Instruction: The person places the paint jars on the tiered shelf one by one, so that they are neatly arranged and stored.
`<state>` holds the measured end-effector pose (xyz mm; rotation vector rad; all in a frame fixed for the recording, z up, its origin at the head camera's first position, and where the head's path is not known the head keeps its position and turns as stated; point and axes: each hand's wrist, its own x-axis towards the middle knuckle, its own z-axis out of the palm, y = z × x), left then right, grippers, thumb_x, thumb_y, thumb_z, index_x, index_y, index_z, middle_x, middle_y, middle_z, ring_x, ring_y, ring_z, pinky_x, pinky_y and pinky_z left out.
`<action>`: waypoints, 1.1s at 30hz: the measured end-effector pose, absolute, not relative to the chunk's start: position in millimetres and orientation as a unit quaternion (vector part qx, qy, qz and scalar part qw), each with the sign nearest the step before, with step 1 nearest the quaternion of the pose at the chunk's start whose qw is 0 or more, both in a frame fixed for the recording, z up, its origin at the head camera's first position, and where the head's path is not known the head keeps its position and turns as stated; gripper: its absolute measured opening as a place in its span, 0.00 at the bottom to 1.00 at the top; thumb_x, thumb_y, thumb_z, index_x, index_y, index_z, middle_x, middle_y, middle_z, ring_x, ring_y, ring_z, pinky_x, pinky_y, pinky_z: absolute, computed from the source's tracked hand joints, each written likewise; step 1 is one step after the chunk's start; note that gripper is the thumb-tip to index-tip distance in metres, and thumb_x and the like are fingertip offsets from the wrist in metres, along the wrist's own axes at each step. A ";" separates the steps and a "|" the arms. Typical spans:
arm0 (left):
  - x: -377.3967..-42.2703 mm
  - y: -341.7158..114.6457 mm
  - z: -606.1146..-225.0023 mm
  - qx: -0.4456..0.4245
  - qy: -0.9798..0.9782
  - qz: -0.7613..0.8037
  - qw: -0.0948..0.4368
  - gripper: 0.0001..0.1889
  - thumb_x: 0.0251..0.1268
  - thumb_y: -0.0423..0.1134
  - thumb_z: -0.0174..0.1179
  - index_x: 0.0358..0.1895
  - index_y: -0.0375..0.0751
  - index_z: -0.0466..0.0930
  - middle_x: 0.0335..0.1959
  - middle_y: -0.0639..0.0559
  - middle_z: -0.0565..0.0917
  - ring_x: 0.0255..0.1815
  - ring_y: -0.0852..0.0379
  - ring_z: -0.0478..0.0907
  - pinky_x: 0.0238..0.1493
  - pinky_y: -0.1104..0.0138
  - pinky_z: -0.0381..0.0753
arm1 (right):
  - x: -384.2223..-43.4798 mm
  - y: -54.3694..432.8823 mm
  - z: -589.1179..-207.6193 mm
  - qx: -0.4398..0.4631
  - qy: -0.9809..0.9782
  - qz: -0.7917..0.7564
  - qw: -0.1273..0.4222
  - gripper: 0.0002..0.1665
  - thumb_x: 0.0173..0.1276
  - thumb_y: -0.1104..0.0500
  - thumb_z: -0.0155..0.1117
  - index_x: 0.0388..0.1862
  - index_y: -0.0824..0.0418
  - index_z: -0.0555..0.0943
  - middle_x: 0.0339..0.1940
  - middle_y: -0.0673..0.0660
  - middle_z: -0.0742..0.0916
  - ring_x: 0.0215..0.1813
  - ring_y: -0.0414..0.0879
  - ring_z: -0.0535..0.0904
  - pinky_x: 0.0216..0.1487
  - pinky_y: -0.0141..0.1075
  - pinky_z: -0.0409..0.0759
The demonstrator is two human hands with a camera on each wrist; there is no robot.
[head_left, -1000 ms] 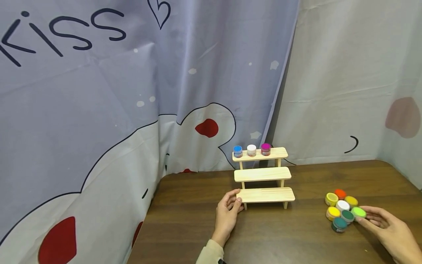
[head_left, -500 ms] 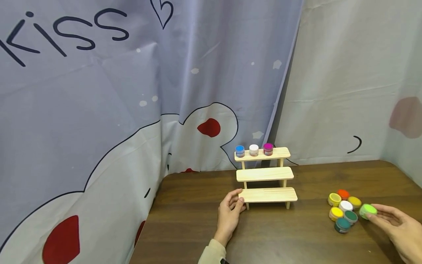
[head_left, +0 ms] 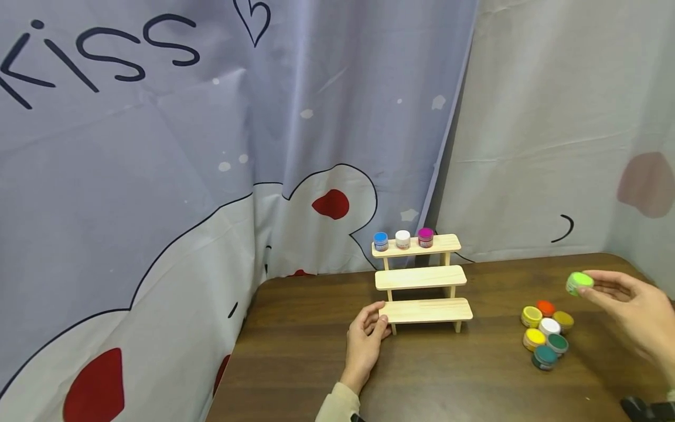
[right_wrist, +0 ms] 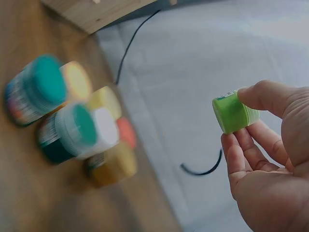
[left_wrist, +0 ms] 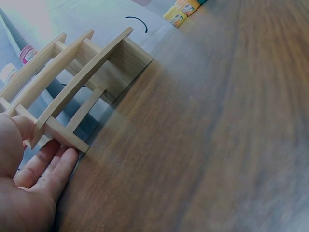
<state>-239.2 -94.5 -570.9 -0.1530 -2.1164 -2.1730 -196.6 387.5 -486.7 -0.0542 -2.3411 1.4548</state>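
Note:
Between thumb and fingers, my right hand point(head_left: 627, 305) pinches a small light green paint jar point(head_left: 579, 283), raised above the table. The right wrist view shows that green jar point(right_wrist: 232, 112) tilted, the thumb on one side and fingertips on the other. My left hand point(head_left: 364, 346) grips the left end of the lowest step of a three-step wooden display stand point(head_left: 427, 312). Seen from the left wrist, the fingers point(left_wrist: 63, 166) lie against the stand's leg. On the top step, a blue jar point(head_left: 381, 241), a white jar point(head_left: 403, 239) and a magenta jar point(head_left: 425, 237) stand in a row.
Right of the stand, several paint jars cluster on the brown table point(head_left: 422, 375), among them a red one point(head_left: 545, 308), a yellow one point(head_left: 534, 339) and a teal one point(head_left: 545, 357). A printed curtain point(head_left: 316, 135) hangs behind the table.
My right hand has taken the light green jar from the right side of the cluster and lifted it up and away. The left hand stays on the stand.

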 end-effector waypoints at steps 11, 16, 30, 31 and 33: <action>-238.4 -99.2 -573.3 -0.059 -0.701 -0.708 0.053 0.17 0.84 0.34 0.65 0.70 0.46 0.85 0.54 0.44 0.91 0.54 0.52 0.90 0.54 0.62 0.94 | -230.6 356.1 -425.4 0.004 -0.862 0.482 0.157 0.28 0.81 0.46 0.75 0.71 0.57 0.82 0.46 0.22 0.84 0.47 0.18 0.81 0.40 0.16 0.78; -238.6 -99.0 -572.7 -0.060 -0.701 -0.708 0.055 0.17 0.84 0.35 0.66 0.70 0.45 0.85 0.54 0.44 0.91 0.54 0.51 0.90 0.54 0.61 0.95 | -245.4 338.9 -407.9 0.040 -0.853 0.497 0.151 0.27 0.81 0.50 0.75 0.72 0.60 0.82 0.48 0.27 0.87 0.48 0.21 0.83 0.43 0.18 0.82; -239.3 -97.2 -572.2 -0.057 -0.696 -0.714 0.051 0.17 0.83 0.34 0.66 0.69 0.45 0.86 0.54 0.43 0.91 0.54 0.52 0.90 0.55 0.61 0.95 | -279.0 293.1 -377.2 0.097 -0.852 0.496 0.140 0.30 0.84 0.51 0.72 0.74 0.66 0.80 0.50 0.32 0.87 0.50 0.24 0.85 0.48 0.17 0.83; -239.3 -97.2 -572.1 -0.057 -0.695 -0.715 0.050 0.17 0.83 0.34 0.66 0.69 0.45 0.86 0.54 0.43 0.91 0.54 0.52 0.89 0.55 0.61 0.94 | -280.2 290.5 -375.9 0.097 -0.851 0.497 0.138 0.30 0.84 0.51 0.71 0.74 0.66 0.80 0.50 0.32 0.87 0.50 0.25 0.85 0.49 0.17 0.83; -239.0 -96.6 -571.8 -0.057 -0.694 -0.716 0.049 0.17 0.83 0.33 0.66 0.69 0.45 0.86 0.54 0.43 0.91 0.54 0.52 0.89 0.56 0.61 0.94 | -282.1 285.6 -373.7 0.100 -0.850 0.499 0.137 0.29 0.84 0.51 0.71 0.74 0.65 0.80 0.50 0.33 0.87 0.50 0.26 0.85 0.49 0.18 0.84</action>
